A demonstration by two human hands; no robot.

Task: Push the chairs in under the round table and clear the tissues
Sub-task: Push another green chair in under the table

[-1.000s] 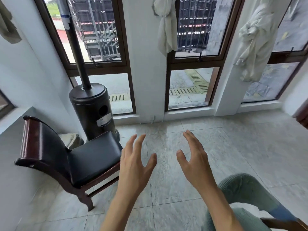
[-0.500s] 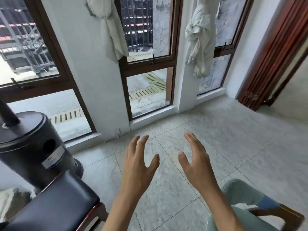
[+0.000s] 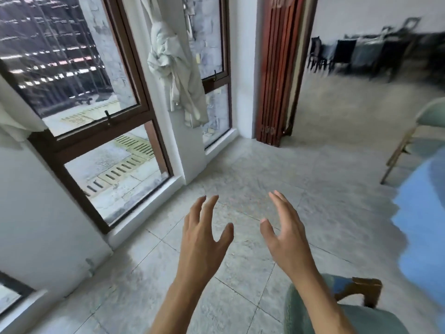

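My left hand [image 3: 204,239] and my right hand [image 3: 285,237] hover side by side above the tiled floor, fingers spread, holding nothing. A green upholstered chair [image 3: 361,317] with a wooden arm sits at the bottom right, just under my right forearm. The blue tablecloth [image 3: 423,232] of a table fills the right edge, blurred. A second green chair [image 3: 426,131] with a pale wooden frame stands at the far right beside that cloth. No tissues are in view.
Tall brown-framed windows [image 3: 101,131] and a white pillar with a knotted curtain [image 3: 175,75] line the left. A folded red-brown door [image 3: 277,68] marks an opening to another room with dark furniture [image 3: 361,54]. Grey tiled floor [image 3: 277,165] lies ahead.
The view has swung to the right: the black heater and the black-seated chair have left the frame, and the doorway, blue tablecloth and second green chair have come in. Both hands stay spread.
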